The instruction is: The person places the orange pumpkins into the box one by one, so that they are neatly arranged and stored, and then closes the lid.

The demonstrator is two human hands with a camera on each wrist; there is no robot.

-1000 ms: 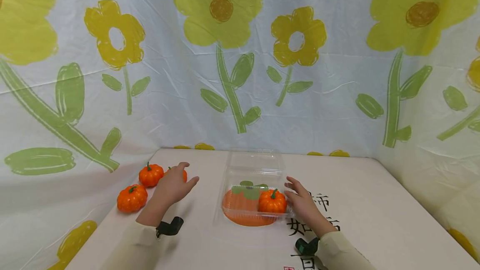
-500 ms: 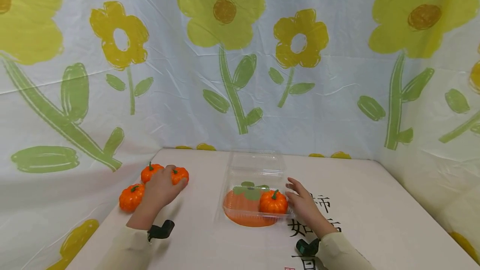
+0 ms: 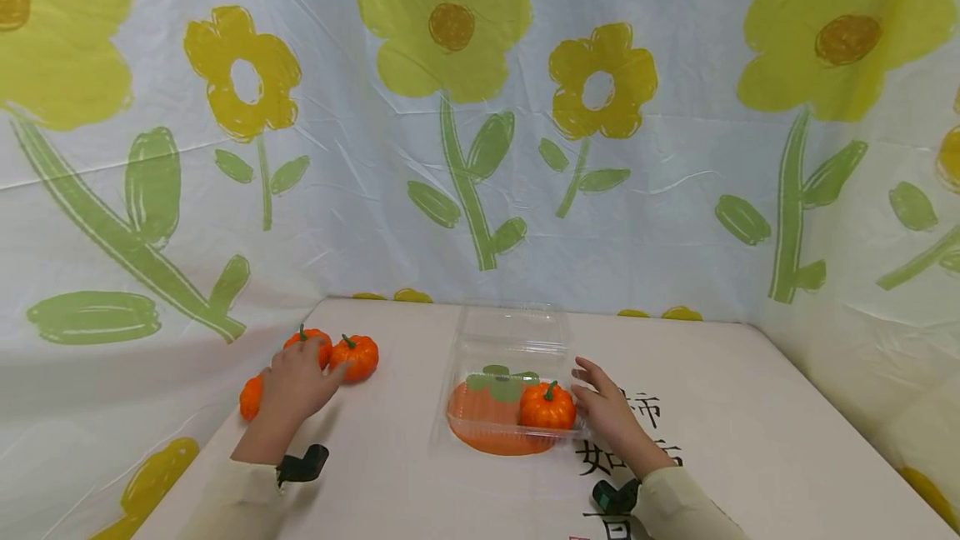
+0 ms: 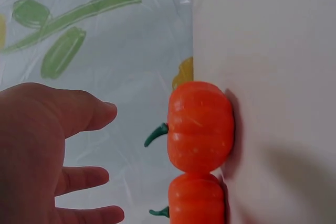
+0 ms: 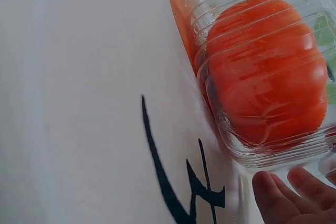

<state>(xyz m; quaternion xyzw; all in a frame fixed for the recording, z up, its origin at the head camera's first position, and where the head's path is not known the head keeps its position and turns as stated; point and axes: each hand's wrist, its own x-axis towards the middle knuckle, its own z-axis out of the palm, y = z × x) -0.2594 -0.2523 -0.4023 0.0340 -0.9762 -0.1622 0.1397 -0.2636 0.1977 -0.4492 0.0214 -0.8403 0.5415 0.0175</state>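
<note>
My left hand [image 3: 294, 380] hovers near several small orange toy pumpkins at the table's left edge, its fingers spread and holding nothing. It partly hides the back pumpkin [image 3: 315, 342] and the front-left pumpkin [image 3: 251, 398]; another pumpkin [image 3: 356, 358] stands just right of it. The left wrist view shows a gap between my thumb [image 4: 86, 111] and the nearest pumpkin [image 4: 200, 127]. A clear plastic clamshell box [image 3: 472, 422] stands mid-table, lid up, with one pumpkin [image 3: 547, 407] in its right side. My right hand [image 3: 611, 415] rests beside the box's right wall, fingers loosely bent.
The box's raised lid [image 3: 513, 325] leans toward the back. A printed persimmon shape [image 3: 491, 438] and black characters [image 3: 600, 457] mark the white table cover [image 3: 405, 482]. Flower-printed cloth [image 3: 360, 215] hangs behind and along both sides.
My left hand has moved left and toward me, passing from the right pumpkin, now uncovered, to the pumpkins further left. The right hand stays beside the box.
</note>
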